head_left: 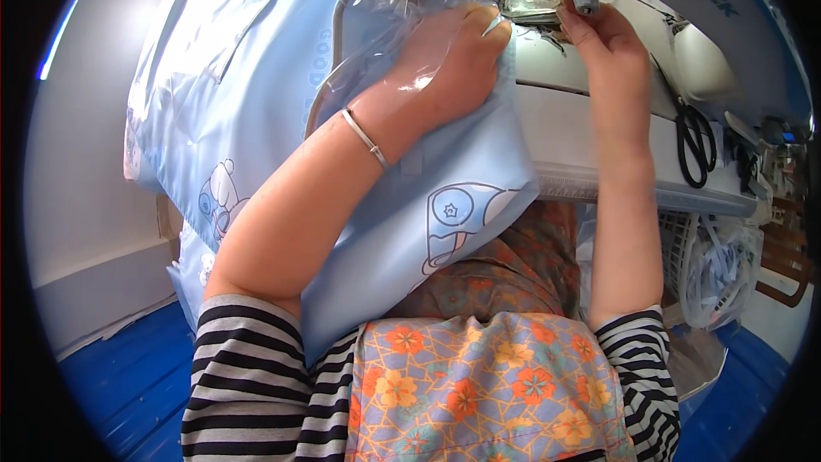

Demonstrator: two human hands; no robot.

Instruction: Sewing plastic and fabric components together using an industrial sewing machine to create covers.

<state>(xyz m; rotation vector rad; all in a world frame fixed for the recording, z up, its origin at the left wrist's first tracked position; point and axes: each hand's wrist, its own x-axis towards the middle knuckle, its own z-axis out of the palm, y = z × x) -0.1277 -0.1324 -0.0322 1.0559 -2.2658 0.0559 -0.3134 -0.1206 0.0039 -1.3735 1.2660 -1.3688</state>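
A large piece of light blue printed fabric [368, 231] with cartoon bears hangs over the table edge and across my lap. Clear plastic sheeting [385, 26] lies along its upper part, beside a greyish binding strip. My left hand [462, 60] is closed on the fabric's right edge, partly under the glossy plastic. Just right of it stands the needle area of a sewing machine [658, 8]. My right hand [611, 38] is there, thumb and fingers pinched together below a round metal knob [585, 0]. What lies between those fingertips is hidden.
Black-handled scissors [696, 145] lie on the table right of my right forearm. A ruler strip [564, 186] runs along the table's front edge. Lower right, a white plastic basket [676, 248] stands beside a clear bag [723, 274]. A flowered apron [479, 376] covers my lap.
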